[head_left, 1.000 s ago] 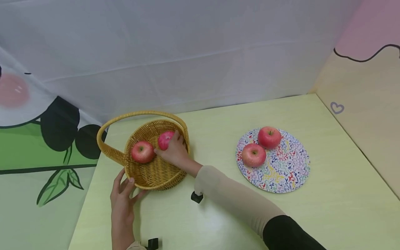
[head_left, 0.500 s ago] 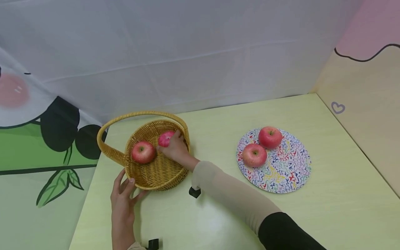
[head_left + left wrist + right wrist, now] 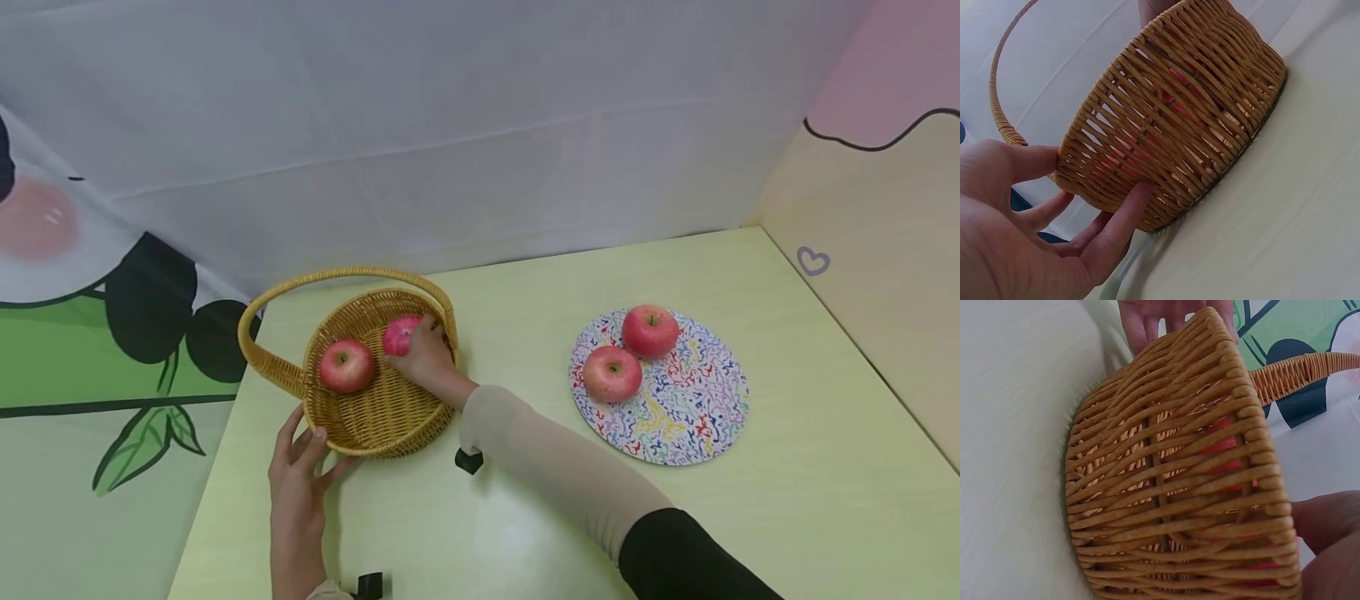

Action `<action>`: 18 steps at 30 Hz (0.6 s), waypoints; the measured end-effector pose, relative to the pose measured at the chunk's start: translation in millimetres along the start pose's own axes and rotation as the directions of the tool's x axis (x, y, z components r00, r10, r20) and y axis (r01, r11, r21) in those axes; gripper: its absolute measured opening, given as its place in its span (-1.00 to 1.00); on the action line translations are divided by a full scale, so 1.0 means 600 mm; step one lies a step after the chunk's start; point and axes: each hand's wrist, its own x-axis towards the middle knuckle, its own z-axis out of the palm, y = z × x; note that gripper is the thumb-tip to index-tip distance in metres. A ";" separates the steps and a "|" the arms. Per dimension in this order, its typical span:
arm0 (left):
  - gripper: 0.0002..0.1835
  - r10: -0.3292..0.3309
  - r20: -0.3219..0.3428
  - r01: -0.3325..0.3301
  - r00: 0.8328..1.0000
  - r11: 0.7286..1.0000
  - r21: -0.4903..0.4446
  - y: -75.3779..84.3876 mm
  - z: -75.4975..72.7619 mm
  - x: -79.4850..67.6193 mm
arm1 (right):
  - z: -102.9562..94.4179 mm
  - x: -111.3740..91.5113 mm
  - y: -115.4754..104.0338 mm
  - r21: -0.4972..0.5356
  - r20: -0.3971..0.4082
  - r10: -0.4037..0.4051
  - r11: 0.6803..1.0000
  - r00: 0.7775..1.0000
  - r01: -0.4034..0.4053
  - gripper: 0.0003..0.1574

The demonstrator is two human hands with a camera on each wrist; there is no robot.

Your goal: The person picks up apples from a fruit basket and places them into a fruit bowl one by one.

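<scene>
On the tabletop [image 3: 787, 417], one wicker basket [image 3: 382, 421]; inside, two in all: one pinkish apple [image 3: 398, 336] in the grip of the right hand [image 3: 426, 354], one red apple [image 3: 347, 367] just beside, stem up. Against the basket's outer wall, the left hand [image 3: 298, 483], spread. Well apart to the right, one round patterned plate [image 3: 697, 408] under two more apples [image 3: 612, 377].

No word, letter, number, label or brand can be read in any view. The only plain sign is a purple heart outline [image 3: 813, 262] on the beige panel [image 3: 885, 242] at the head view's right side. Coloured squiggles [image 3: 662, 418] cover the round plate [image 3: 701, 392], but they form no characters that can be made out.
</scene>
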 end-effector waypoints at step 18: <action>-0.35 0.008 0.003 -0.008 1.000 1.000 0.020 -0.003 0.001 0.000 | -0.010 -0.013 0.001 0.032 0.023 -0.084 0.996 0.996 0.083 0.11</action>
